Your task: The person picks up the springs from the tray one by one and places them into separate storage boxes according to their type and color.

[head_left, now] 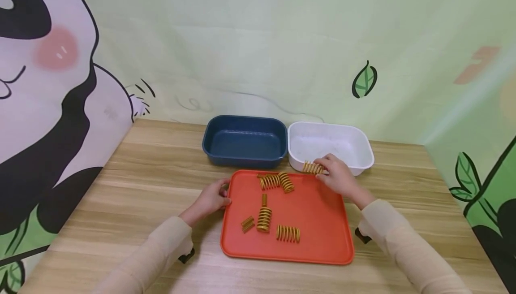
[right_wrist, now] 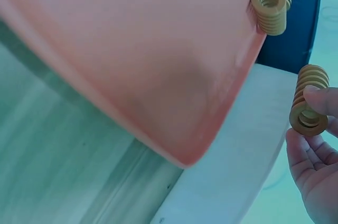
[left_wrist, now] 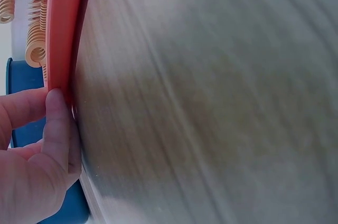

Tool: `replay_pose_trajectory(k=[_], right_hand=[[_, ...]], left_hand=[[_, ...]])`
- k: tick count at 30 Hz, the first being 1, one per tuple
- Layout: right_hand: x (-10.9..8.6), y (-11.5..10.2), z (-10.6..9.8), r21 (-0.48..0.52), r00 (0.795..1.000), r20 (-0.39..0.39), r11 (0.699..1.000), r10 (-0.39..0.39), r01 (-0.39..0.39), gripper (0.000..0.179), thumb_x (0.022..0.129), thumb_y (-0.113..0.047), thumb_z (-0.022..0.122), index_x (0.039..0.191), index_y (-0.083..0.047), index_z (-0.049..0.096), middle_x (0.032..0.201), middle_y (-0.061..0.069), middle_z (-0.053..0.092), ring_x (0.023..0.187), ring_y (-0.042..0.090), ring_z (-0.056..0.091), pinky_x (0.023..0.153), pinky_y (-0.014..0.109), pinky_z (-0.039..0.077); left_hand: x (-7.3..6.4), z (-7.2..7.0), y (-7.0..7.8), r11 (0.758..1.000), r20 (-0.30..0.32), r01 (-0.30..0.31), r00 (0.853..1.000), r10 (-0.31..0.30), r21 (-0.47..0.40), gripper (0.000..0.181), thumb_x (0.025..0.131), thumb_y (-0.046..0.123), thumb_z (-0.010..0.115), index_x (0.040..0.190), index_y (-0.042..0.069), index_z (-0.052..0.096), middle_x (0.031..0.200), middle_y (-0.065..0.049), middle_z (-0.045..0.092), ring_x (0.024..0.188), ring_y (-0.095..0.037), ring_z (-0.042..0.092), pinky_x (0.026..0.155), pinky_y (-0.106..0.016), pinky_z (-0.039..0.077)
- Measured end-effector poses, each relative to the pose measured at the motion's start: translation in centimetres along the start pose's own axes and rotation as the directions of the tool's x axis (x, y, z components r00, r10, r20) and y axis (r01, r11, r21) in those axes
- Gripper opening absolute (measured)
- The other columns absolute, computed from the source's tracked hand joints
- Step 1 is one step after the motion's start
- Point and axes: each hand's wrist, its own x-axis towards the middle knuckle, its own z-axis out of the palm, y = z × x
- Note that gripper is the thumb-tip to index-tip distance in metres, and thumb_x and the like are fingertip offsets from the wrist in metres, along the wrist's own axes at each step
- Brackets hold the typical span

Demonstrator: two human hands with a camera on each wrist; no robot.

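In the head view my right hand (head_left: 337,175) pinches a large yellow coil spring (head_left: 312,167) over the near wall of the white bin (head_left: 331,144). Thumb and fingertips close around this spring (right_wrist: 310,100) in the right wrist view. My left hand (head_left: 211,201) grips the left rim of the orange-red tray (head_left: 318,235), its fingertips (left_wrist: 55,102) right at the edge. On the tray lie several large springs, one near the front (head_left: 288,233), one upright-lying in the middle (head_left: 264,219) and two touching at the back (head_left: 285,182), plus small thin springs (head_left: 247,224).
A dark blue bin (head_left: 245,141) stands behind the tray, side by side with the white one. Both are close to the printed backdrop (head_left: 181,61). The wooden table (head_left: 161,164) extends to either side of the tray.
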Motion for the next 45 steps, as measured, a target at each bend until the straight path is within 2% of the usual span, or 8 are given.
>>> replay_pose_trajectory(k=[13,27,45], right_hand=[[0.4,0.8,-1.5,-0.014,0.998,-0.064,1.000,-0.002,0.001,0.032,0.073,-0.004,0.065,0.104,0.004,0.060,0.091,0.017,0.055,0.079,0.028,0.054,0.068,0.039,0.045],[1.0,1.8,-1.7,-0.009,0.995,-0.104,1.000,0.005,-0.006,0.031,0.073,0.000,0.066,0.103,0.004,0.060,0.090,0.018,0.054,0.080,0.029,0.053,0.070,0.040,0.045],[2.1,2.2,-1.4,0.021,0.995,-0.088,0.999,0.049,-0.047,0.031,0.074,0.001,0.062,0.105,0.006,0.059,0.093,0.020,0.052,0.083,0.034,0.052,0.072,0.042,0.045]], left_hand=[[0.1,0.0,0.0,1.000,-0.002,-0.005,1.000,0.005,-0.004,0.056,0.074,-0.010,0.059,0.127,-0.001,0.041,0.075,-0.009,0.047,0.059,-0.014,0.046,0.051,-0.023,0.046],[-0.1,0.0,0.1,1.000,-0.009,0.008,1.000,-0.008,0.000,0.055,0.074,-0.009,0.059,0.125,0.000,0.044,0.075,-0.009,0.047,0.059,-0.015,0.046,0.051,-0.023,0.045],[-0.2,0.0,0.1,1.000,-0.011,0.002,1.000,-0.002,-0.012,0.056,0.074,-0.009,0.060,0.126,-0.001,0.042,0.075,-0.010,0.049,0.058,-0.014,0.046,0.052,-0.023,0.046]])
